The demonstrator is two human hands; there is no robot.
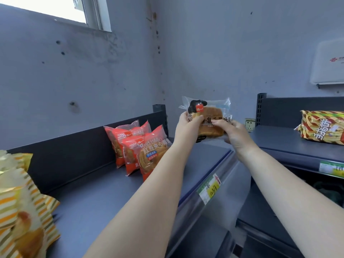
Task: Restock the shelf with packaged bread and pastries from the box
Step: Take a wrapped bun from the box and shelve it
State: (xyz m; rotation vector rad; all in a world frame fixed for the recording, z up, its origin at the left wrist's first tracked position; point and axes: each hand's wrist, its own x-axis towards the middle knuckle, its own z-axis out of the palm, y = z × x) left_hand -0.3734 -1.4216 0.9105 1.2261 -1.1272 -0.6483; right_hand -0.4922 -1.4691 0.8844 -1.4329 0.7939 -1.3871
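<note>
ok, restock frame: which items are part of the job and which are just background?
Job:
- clear bread pack, held above the shelf by left hand and right hand
- three red bean pastry packs, standing on the shelf
- striped orange packs, near left

Background:
- yellow snack bag on the neighbouring shelf
- price tag
- wall socket
- white wall box
- window

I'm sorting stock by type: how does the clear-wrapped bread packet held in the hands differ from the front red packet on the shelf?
The clear-wrapped bread packet is transparent with black lettering; the front red packet is mostly red with white lettering. The clear one is held up by the left hand and right hand; the red one stands on the dark shelf, in a row. Both show brown baked goods.
</note>
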